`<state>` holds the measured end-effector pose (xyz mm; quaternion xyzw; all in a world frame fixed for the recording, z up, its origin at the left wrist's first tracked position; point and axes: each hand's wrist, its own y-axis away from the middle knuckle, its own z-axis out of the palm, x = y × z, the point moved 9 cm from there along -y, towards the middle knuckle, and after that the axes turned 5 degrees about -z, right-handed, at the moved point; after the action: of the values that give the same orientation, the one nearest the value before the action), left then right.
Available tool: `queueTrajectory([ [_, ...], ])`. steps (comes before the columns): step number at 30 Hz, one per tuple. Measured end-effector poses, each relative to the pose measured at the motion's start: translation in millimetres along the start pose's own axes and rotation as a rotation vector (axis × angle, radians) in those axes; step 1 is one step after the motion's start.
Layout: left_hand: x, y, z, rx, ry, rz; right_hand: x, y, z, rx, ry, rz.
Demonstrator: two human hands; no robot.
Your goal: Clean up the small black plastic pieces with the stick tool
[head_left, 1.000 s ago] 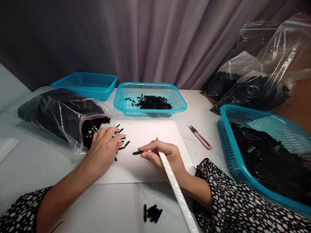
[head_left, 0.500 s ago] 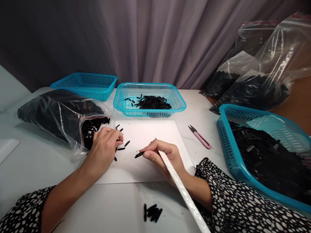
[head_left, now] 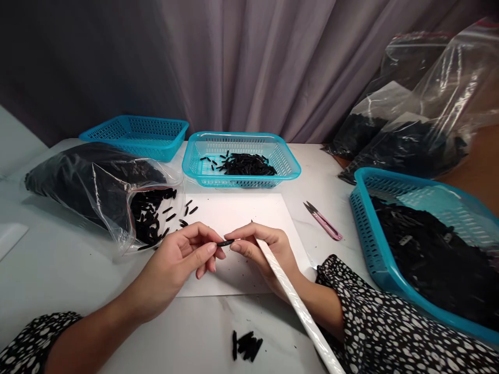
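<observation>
Between the fingertips of both hands is a small, narrow black piece with tapered ends (head_left: 225, 243), held over a white sheet (head_left: 234, 280). My left hand (head_left: 183, 254) is closed on its left end with thumb and finger. My right hand (head_left: 268, 252) pinches at its right end and also grips a long white wrapped stick (head_left: 298, 309) with a thin dark tip. Left of the sheet, an open clear zip bag (head_left: 97, 176) spills similar black pieces (head_left: 150, 218). Several more lie loose near my left hand.
A blue basket (head_left: 195, 174) with black pieces stands behind the sheet, another blue basket (head_left: 171, 148) at back left. Pink thread snips (head_left: 323, 221) lie to the right, beside a large filled basket (head_left: 374, 254). Clear bags (head_left: 424, 140) stand behind it. A small black pile (head_left: 247, 346) lies in front.
My left hand has moved right and toward me, from the loose pieces by the bag to my right fingertips. The black piece now lies between both hands. My right hand has barely moved.
</observation>
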<state>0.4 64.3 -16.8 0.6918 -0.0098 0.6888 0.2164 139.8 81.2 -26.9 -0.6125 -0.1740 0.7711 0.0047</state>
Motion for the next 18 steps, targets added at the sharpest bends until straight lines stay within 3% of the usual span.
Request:
queueTrajectory([
  [18, -0.6, 1.8, -0.5, 0.057, 0.085, 0.040, -13.2, 2.6, 6.0, -0.062, 0.112, -0.062],
])
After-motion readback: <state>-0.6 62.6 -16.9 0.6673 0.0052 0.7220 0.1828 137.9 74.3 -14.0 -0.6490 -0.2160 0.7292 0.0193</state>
